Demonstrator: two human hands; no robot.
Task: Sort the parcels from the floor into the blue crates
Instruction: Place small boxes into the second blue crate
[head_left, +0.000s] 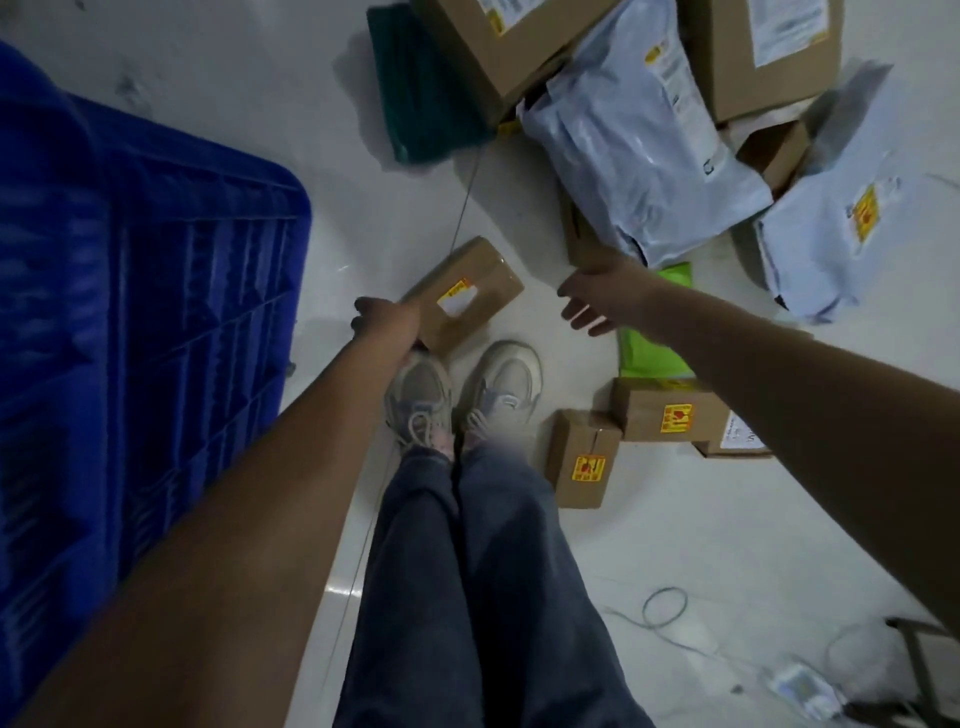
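Observation:
A small brown cardboard parcel (467, 293) with a yellow-and-white label lies on the pale floor just ahead of my shoes. My left hand (382, 317) is at its left end, fingers curled against the box; whether it grips the box is hidden. To the right of the parcel, my right hand (597, 299) hovers open with fingers spread, holding nothing. A blue slatted crate (145, 312) stands at the left, close to my left arm.
A heap of parcels fills the upper right: large brown boxes (514, 47), grey mailer bags (639, 150), a dark green bag (421, 88). A bright green packet (654, 348) and small brown boxes (582, 457) lie right of my shoes (462, 395). Cables (665, 613) trail at the lower right.

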